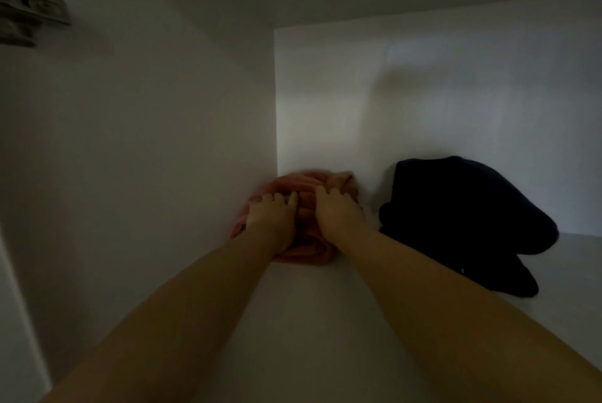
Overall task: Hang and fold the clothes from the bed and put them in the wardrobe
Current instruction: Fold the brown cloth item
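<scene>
Left hand (272, 218) and right hand (337, 212) both press flat, fingers spread, on the soft, bunched salmon-pink folded garment (306, 239), tucked into the back left corner of the smooth white wardrobe shelf (325, 321). Just to the right slumps a dark navy fabric bundle (465, 217). Risk: loose folds could spring open once the pressure lifts, or slide on that slick shelf.
</scene>
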{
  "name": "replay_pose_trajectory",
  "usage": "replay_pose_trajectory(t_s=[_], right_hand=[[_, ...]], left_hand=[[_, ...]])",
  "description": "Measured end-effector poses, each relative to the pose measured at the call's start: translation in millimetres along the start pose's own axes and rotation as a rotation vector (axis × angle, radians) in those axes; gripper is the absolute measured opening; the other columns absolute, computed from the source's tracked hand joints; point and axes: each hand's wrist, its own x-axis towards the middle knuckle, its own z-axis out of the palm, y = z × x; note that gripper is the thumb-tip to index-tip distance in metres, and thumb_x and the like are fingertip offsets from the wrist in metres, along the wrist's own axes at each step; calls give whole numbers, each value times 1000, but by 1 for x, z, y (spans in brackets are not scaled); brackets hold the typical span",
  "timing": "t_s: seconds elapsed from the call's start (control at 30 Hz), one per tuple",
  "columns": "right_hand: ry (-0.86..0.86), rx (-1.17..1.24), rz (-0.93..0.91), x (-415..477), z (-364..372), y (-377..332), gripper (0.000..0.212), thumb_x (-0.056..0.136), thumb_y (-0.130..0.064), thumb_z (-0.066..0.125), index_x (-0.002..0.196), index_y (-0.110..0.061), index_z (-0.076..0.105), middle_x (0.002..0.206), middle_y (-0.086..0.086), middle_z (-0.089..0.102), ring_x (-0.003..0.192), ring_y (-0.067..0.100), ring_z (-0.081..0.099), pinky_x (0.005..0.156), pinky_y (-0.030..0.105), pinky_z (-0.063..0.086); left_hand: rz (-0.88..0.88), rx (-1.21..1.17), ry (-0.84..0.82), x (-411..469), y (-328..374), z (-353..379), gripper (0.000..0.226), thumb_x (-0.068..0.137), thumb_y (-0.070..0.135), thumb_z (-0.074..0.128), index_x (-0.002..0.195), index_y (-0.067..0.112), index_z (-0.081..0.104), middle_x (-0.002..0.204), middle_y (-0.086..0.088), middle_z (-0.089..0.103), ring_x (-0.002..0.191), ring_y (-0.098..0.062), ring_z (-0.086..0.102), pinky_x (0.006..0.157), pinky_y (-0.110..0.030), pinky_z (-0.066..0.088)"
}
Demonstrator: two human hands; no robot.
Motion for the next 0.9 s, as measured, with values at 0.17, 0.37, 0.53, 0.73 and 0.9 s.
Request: replay_pose_trajectory(t_s=[0.17,0.37,0.53,0.73,0.9], right_hand=[[47,49,26,16,24,16,33,106,-21,31,137,-11,39,140,18,49,128,39,44,104,49,41],[0,26,-45,10,23,25,40,108,-36,34,133,-6,41,139,19,49,125,39,45,102,48,40],[-32,-227,-202,-16,-12,22,58,107,-44,28,153,-9,31,155,17,37,143,34,31,114,54,29],[336,-303,-167,-50,-91,67,37,100,-29,39,131,-11,48,128,15,58,126,33,48,98,44,39],[414,-249,43,-87,-109,131,24,98,-25,44,116,-11,53,115,11,61,110,30,52,86,39,39]], left_hand=[[116,-44,104,17,-13,21,80,89,66,47,153,20,30,135,-17,47,106,-39,57,89,-44,47],[119,-185,115,8,-20,21,63,92,47,55,147,21,39,134,-18,45,99,-42,60,85,-41,50],[110,-180,-26,3,-16,-14,52,97,40,53,142,16,47,139,-16,49,125,-36,52,104,-38,43],[119,-230,175,-2,39,-78,39,97,35,47,130,16,54,124,-12,56,109,-33,58,92,-44,50],[402,-419,334,-11,118,-97,45,101,24,48,144,11,47,139,-12,53,119,-29,57,98,-40,47]])
